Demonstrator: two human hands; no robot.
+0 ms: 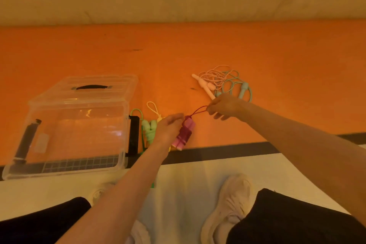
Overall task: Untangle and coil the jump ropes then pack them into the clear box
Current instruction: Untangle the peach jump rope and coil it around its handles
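orange matting [257, 49] fills the middle band of the frame, and our two arms reach out over it from the bottom edge. our left hand [168, 128], near the centre, curls round the pink handles of the pink jump rope [184, 133], whose dark red cord is wound tightly about them. our right hand [223, 107], just up and right of it, pinches a loop of that same cord between fingertips and thumb, the loop stretched taut between both hands.

the clear box [75, 125] sits at the left of the frame, with black latches at its sides and its lid with a black handle standing behind it. just beside the box's right latch lies the green jump rope [148, 128], bundled, and the yellow jump rope [153, 108] pokes out behind our left hand. above the right hand, the white jump rope [206, 83] and the teal jump rope [237, 85] lie tangled together in a loose heap.

white shoes [229, 204] and dark trouser legs show along the bottom.
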